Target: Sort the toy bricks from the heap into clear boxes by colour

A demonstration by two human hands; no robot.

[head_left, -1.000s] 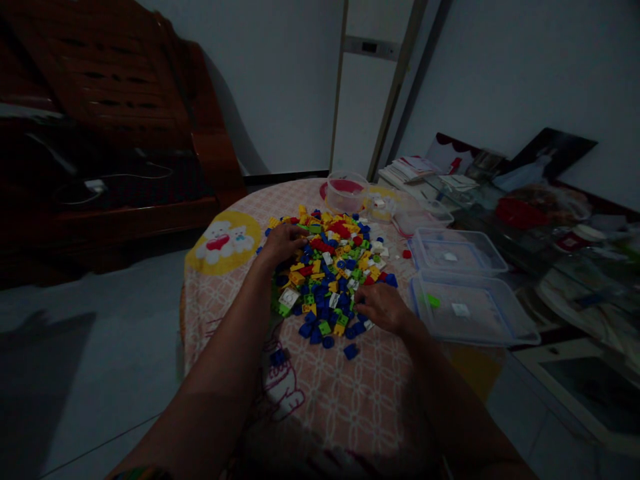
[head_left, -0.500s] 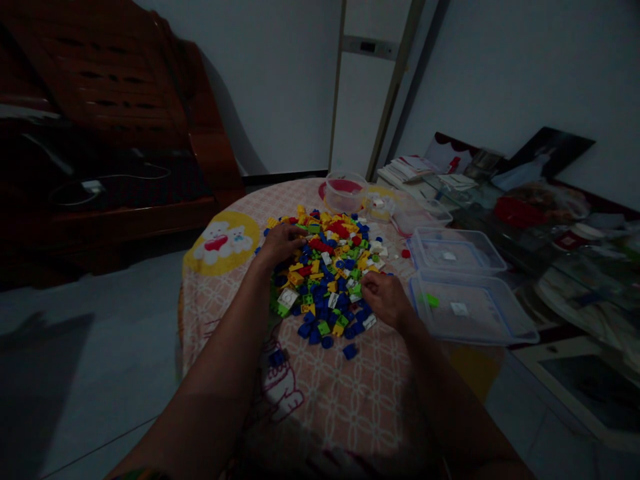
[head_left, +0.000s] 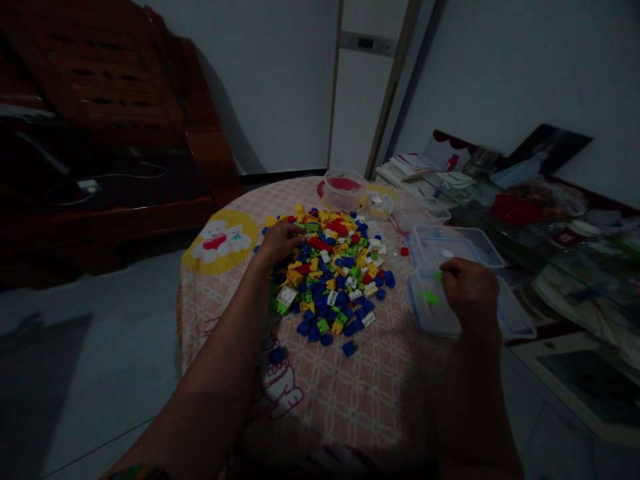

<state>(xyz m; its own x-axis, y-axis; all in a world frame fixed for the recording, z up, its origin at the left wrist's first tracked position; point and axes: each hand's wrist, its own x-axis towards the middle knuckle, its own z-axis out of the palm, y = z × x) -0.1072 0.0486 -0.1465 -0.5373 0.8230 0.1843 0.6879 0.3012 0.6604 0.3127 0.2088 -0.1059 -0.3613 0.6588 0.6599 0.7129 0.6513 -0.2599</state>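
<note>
A small green brick (head_left: 439,275) is pinched at the fingertips of the person's right hand (head_left: 467,290), the fingers drawn together on it. The hand hovers over the near clear plastic container (head_left: 515,327), at the right edge of the round table. A second green brick (head_left: 430,297) lies inside that container, just left of the hand. A second clear container (head_left: 483,241) sits touching it on the far side.

The left hand (head_left: 279,241) rests on the far left edge of a heap of toy bricks (head_left: 333,273) in blue, yellow, red, green and white, at the table's middle. Its fingers curl down into the bricks; whether they grip one cannot be told. One blue brick (head_left: 349,348) lies apart on the near side of the heap.

The table wears a pink patterned cloth (head_left: 360,393) with a bear print (head_left: 220,239) in a yellow circle at the left. A round clear tub (head_left: 344,190) stands beyond the heap. A cluttered glass table (head_left: 575,267) is to the right.
</note>
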